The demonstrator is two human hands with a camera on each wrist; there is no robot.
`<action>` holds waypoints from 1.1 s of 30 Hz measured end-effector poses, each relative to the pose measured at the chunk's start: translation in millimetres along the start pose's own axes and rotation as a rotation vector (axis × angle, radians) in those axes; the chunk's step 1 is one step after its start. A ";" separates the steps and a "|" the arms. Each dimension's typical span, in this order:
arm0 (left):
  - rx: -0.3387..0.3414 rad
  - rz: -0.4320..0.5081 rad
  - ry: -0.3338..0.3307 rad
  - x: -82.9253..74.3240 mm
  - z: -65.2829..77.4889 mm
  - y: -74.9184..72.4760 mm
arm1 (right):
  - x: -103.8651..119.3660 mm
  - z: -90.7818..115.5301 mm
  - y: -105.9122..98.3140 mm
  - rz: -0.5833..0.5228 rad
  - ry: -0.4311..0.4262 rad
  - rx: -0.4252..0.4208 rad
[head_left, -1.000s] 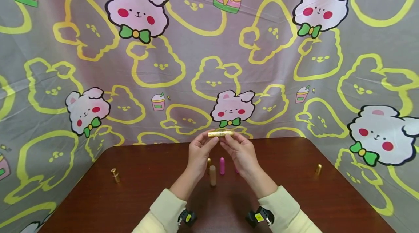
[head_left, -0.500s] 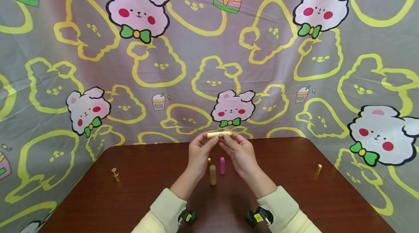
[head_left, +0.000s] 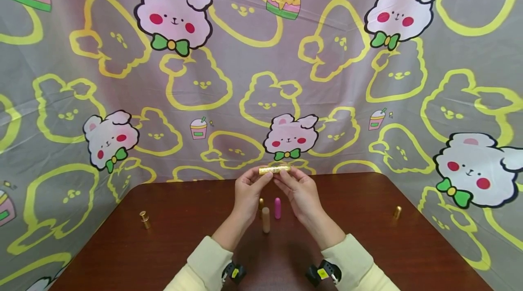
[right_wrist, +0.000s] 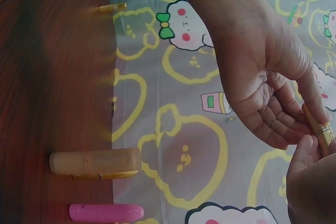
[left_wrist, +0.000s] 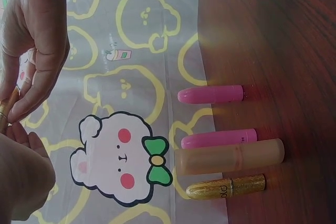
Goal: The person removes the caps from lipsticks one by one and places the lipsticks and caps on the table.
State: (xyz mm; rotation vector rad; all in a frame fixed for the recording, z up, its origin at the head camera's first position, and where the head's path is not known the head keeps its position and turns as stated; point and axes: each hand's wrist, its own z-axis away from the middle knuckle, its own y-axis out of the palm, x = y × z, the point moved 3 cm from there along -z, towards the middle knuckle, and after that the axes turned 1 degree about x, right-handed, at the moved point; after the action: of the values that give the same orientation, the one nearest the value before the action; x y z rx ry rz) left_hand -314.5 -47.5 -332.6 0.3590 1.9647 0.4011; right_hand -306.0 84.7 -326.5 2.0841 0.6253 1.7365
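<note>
Both hands hold a gold lipstick tube crosswise above the far side of the table in the head view. The left hand pinches its left end between thumb and fingers; the right hand pinches the right end. A silver-lined seam shows around the tube in the right wrist view, its ends covered by fingers. Below the hands stand a tan tube, a gold lipstick partly behind it, and a pink tube. A second pink tube shows in the left wrist view.
A two-tiered gold piece stands on the dark wooden table at the left. A small gold round-topped piece stands far right. A patterned cloth hangs close behind the table's back edge and along both sides.
The gold lipstick tube has shifted very slightly left between the fingers, both hands keeping their grip. The head view has tilted up a little, and the right hand covers the second pink tube.
</note>
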 end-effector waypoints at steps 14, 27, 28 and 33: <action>-0.048 0.118 0.037 -3.7 -6.4 -16.8 | 8.6 -4.8 -14.7 -0.066 -0.052 -0.061; -0.045 0.143 0.024 -10.2 -6.5 -26.5 | 12.0 -5.2 -24.5 -0.051 -0.032 -0.061; -0.046 0.150 0.021 -10.2 -6.7 -27.2 | 11.9 -5.1 -25.2 -0.048 -0.030 -0.065; -0.055 0.172 0.004 -11.8 -7.2 -31.0 | 13.0 -5.3 -28.6 -0.048 -0.024 -0.076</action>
State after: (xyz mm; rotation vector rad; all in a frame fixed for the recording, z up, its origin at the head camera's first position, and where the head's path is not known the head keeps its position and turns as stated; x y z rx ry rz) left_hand -318.5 -81.2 -333.6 0.4943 1.9293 0.5659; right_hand -312.3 115.7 -330.0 2.0190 0.5883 1.6801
